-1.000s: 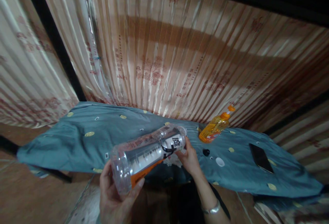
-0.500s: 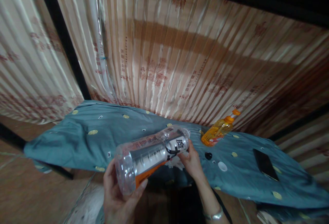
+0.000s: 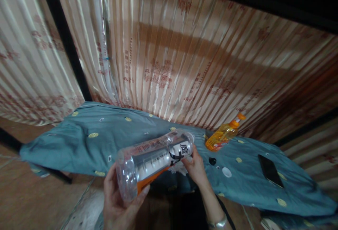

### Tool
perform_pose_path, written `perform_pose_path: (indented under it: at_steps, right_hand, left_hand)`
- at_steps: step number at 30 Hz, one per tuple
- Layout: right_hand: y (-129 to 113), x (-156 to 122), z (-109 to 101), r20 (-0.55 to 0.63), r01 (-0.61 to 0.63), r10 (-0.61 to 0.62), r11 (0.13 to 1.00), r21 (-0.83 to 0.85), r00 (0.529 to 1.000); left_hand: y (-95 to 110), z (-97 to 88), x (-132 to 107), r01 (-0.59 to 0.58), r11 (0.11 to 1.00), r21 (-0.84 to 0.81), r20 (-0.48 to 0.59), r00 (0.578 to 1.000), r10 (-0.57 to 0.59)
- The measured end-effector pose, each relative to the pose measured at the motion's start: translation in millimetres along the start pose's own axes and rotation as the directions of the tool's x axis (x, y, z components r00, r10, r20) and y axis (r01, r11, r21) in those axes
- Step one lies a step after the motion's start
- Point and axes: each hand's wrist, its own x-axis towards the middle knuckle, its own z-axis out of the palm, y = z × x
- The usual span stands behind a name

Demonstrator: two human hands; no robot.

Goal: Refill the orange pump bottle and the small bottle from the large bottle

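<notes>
A large clear plastic bottle with a silver, black and orange label is held tilted above the bed, its wide end toward the lower left. My left hand wraps round that wide base, thumb along the near side. At the other, upper right end, my right hand has its fingers closed on the bottle. Crumpled white tissue or plastic shows just below the bottle, partly hidden by it. A bracelet is on my right wrist.
On the teal bedspread stand or lie an orange-yellow pump bottle, a small black cap-like piece, a white disc and a dark phone. Behind hangs a pleated curtain; a black post rises at left.
Both hands keep their hold on the bottle, which stays at nearly the same tilt. The whole view has shifted slightly; the things on the bed lie as before.
</notes>
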Motion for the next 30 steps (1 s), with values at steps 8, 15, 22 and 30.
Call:
perform_pose_path:
  at_steps: [8,15,22,30]
  right_hand:
    - [4.7,0.1,2.3,-0.01,0.002,-0.002,0.999,-0.036,1.0]
    - [5.0,-0.9,1.3,0.015,0.02,-0.019,0.998,-0.052,1.0]
    - [4.0,-0.2,1.9,0.0,0.016,-0.016,0.998,-0.062,1.0]
    - [7.6,-1.4,2.6,0.003,0.027,-0.027,0.999,-0.046,1.0]
  left_hand:
    - [1.2,0.3,0.0,0.003,1.0,-0.01,-0.021,1.0,-0.003]
    - [-3.6,-5.2,4.3,0.033,0.999,0.038,-0.016,0.999,-0.032]
    - [0.9,-5.8,1.6,0.056,0.996,0.072,0.005,0.998,-0.056]
    - [2.5,-6.1,2.2,0.054,0.995,0.081,0.015,0.998,-0.056]
